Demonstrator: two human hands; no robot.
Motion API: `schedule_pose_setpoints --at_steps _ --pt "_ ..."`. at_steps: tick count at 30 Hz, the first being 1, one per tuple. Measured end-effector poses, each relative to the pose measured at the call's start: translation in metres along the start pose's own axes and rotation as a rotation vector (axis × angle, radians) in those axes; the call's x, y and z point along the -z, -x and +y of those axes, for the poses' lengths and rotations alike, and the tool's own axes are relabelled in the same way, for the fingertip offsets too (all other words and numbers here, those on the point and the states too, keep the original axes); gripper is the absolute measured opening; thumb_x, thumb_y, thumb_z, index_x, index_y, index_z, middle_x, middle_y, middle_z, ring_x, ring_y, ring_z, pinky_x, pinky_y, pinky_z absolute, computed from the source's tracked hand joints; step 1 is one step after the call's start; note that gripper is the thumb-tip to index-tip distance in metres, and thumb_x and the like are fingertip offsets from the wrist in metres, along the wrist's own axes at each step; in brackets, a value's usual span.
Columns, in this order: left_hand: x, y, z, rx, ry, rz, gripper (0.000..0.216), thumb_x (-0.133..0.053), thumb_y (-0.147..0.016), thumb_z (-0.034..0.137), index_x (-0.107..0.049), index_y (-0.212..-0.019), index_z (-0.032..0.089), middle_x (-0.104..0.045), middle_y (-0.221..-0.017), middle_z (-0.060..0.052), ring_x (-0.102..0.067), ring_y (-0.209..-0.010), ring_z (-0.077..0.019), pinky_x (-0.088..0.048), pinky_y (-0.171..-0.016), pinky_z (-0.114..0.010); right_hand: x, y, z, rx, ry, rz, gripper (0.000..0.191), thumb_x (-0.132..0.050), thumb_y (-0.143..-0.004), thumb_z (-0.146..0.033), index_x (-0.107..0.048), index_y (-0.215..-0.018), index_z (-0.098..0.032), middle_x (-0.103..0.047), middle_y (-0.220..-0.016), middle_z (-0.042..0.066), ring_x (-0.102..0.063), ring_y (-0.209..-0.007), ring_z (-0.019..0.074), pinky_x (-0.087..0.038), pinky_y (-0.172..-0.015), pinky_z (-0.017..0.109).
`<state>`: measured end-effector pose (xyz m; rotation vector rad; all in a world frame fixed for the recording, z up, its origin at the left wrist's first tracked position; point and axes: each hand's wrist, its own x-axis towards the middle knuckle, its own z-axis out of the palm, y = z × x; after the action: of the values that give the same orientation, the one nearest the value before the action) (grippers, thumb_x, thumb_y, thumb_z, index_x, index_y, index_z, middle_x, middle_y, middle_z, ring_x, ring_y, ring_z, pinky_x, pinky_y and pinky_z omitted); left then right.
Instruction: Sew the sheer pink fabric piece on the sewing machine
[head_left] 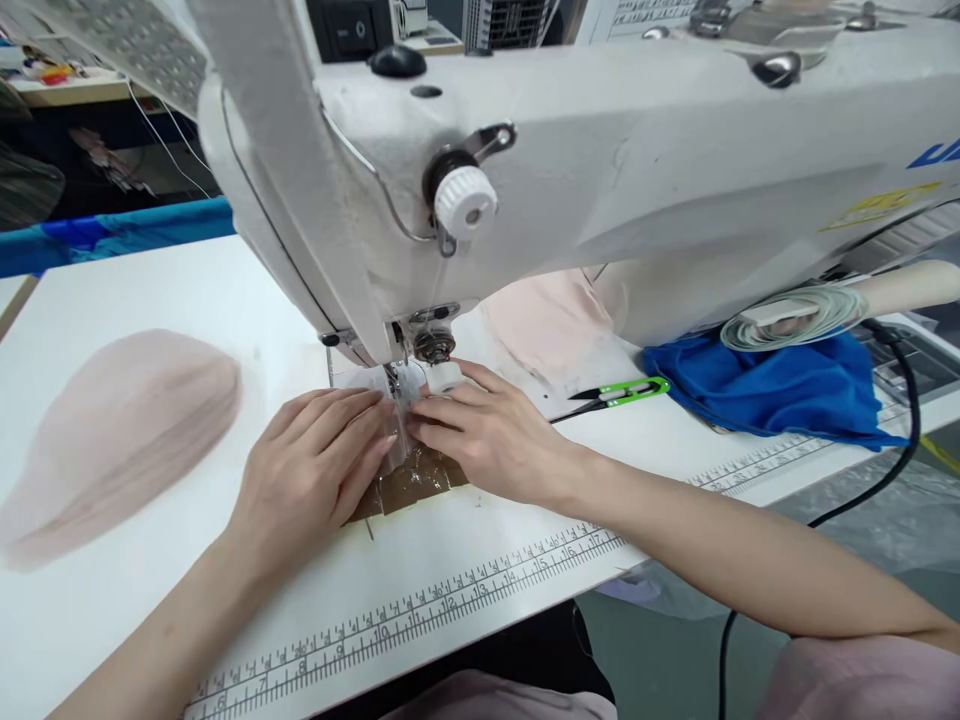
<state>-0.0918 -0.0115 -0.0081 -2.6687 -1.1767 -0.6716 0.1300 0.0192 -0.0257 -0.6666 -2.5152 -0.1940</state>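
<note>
A white sewing machine (600,150) stands over the table, its needle and presser foot (394,380) coming down between my hands. A thin, sheer whitish fabric (360,378) lies at the foot, with a narrow see-through strip of it toward me. My left hand (319,455) is left of the needle, fingers held together and pressed onto this fabric. From the right, my right hand (499,430) has its bent fingertips on the fabric close beside the foot. My fingers hide much of its edge. Below the fingertips shows a brown plate (420,478) covered with shiny clear film.
A sheer pink fabric piece (135,430) lies left; more pink fabric (551,315) lies behind my right hand. Green-handled thread snips (619,393) and blue cloth (772,385) are on the right. A printed ruler (450,605) follows the front edge. A black cable (900,450) hangs at right.
</note>
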Motion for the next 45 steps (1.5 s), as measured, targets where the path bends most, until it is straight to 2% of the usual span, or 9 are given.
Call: schedule_pose_setpoints --at_steps 3,9,13,15,18,40,45 --pt "-0.004 0.000 -0.004 -0.003 0.076 -0.064 0.032 -0.048 -0.097 0.021 -0.060 -0.125 0.013 -0.068 -0.117 -0.011 -0.062 -0.110 -0.0246 -0.050 -0.093 -0.040 -0.003 0.000 -0.003 -0.001 -0.011 0.018 0.029 -0.048 -0.091 -0.002 -0.074 -0.094 -0.016 -0.075 -0.101 0.004 -0.062 -0.102 0.0183 -0.044 -0.103 0.039" --pt "-0.009 0.000 -0.006 -0.001 -0.033 -0.121 0.034 -0.046 -0.099 0.029 -0.064 -0.121 0.012 -0.067 -0.108 -0.012 -0.062 -0.100 -0.0259 -0.053 -0.084 -0.042 -0.005 0.000 -0.003 -0.047 0.004 0.008 0.030 -0.042 -0.091 -0.001 -0.069 -0.097 -0.014 -0.073 -0.105 0.004 -0.064 -0.090 0.0160 -0.041 -0.107 0.038" --pt "-0.010 0.002 -0.002 -0.009 -0.076 -0.115 0.038 -0.048 -0.098 0.036 -0.065 -0.121 0.012 -0.066 -0.120 -0.015 -0.061 -0.112 -0.0297 -0.051 -0.093 -0.046 -0.005 -0.001 -0.002 -0.104 0.067 -0.075 0.032 -0.039 -0.089 -0.001 -0.063 -0.108 -0.013 -0.069 -0.122 0.009 -0.062 -0.111 0.0201 -0.036 -0.113 0.045" --pt "-0.011 0.004 0.000 -0.021 -0.101 -0.101 0.041 -0.048 -0.098 0.039 -0.063 -0.124 0.011 -0.066 -0.124 -0.016 -0.059 -0.119 -0.0310 -0.047 -0.101 -0.048 -0.005 -0.002 -0.001 -0.118 0.079 -0.099 0.033 -0.040 -0.089 -0.002 -0.060 -0.113 -0.011 -0.068 -0.123 0.011 -0.057 -0.122 0.0215 -0.034 -0.114 0.046" --pt "-0.012 0.006 0.001 -0.048 -0.149 -0.085 0.045 -0.048 -0.098 0.041 -0.062 -0.126 0.010 -0.068 -0.124 -0.015 -0.059 -0.122 -0.0317 -0.045 -0.105 -0.049 -0.007 -0.002 0.000 -0.123 0.079 -0.109 0.032 -0.041 -0.090 -0.005 -0.058 -0.116 -0.009 -0.068 -0.123 0.013 -0.055 -0.126 0.0225 -0.033 -0.116 0.048" --pt "-0.012 0.005 0.003 -0.063 -0.186 -0.085 0.045 -0.046 -0.099 0.042 -0.061 -0.126 0.010 -0.067 -0.125 -0.015 -0.061 -0.121 -0.0310 -0.042 -0.106 -0.051 -0.009 -0.003 -0.002 -0.124 0.084 -0.056 0.030 -0.041 -0.090 -0.006 -0.058 -0.114 -0.009 -0.070 -0.117 0.013 -0.058 -0.120 0.0226 -0.033 -0.115 0.048" --pt "-0.006 0.007 0.002 -0.089 -0.160 -0.066 0.052 -0.054 -0.094 0.047 -0.059 -0.128 0.007 -0.066 -0.127 -0.017 -0.061 -0.119 -0.0322 -0.043 -0.106 -0.051 -0.008 -0.003 -0.002 -0.087 0.077 0.031 0.025 -0.045 -0.089 -0.006 -0.062 -0.106 -0.012 -0.073 -0.107 0.006 -0.061 -0.110 0.0203 -0.032 -0.114 0.043"
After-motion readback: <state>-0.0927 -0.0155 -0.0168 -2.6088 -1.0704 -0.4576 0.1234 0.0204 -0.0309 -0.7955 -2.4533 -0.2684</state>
